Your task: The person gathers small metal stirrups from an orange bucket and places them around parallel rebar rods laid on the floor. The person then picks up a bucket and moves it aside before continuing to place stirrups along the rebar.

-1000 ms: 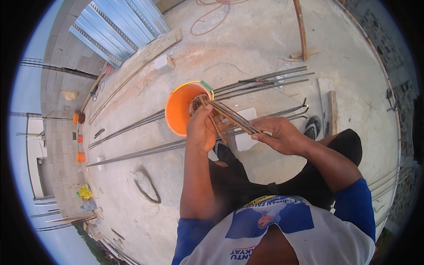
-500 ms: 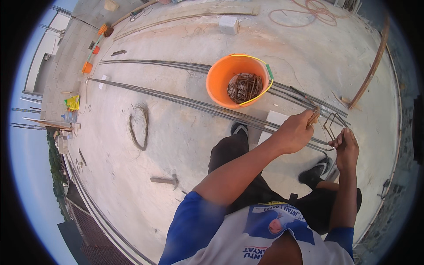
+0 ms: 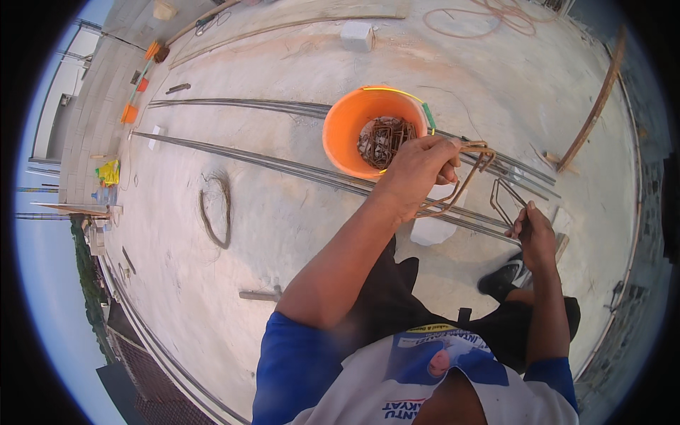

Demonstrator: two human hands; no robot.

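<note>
In my left hand [image 3: 423, 170] are bent, rusty steel stirrups [image 3: 464, 190], several together, gripped close to the right rim of an orange bucket [image 3: 343, 134]. A pile of rusty bent steel pieces [image 3: 386, 140] lies inside the bucket. My right hand [image 3: 535, 235] is closed on a darker rectangular stirrup [image 3: 501, 202], over the right ends of the long steel bars. Those steel bars [image 3: 276, 167] run in two groups across the floor, one passing behind the bucket and one in front of it.
A white block [image 3: 433, 228] lies by the near bars; another white block [image 3: 358, 35] stands farther back. On the floor are a coil of wire [image 3: 228, 212] and a hammer [image 3: 261, 295] to the left, a hose [image 3: 489, 20] far off, and a rusty curved strip [image 3: 598, 106] at right.
My left hand has moved left and up toward the bucket, bringing the rusty stirrups away from my right hand. My right hand has shifted slightly left with its stirrup.
</note>
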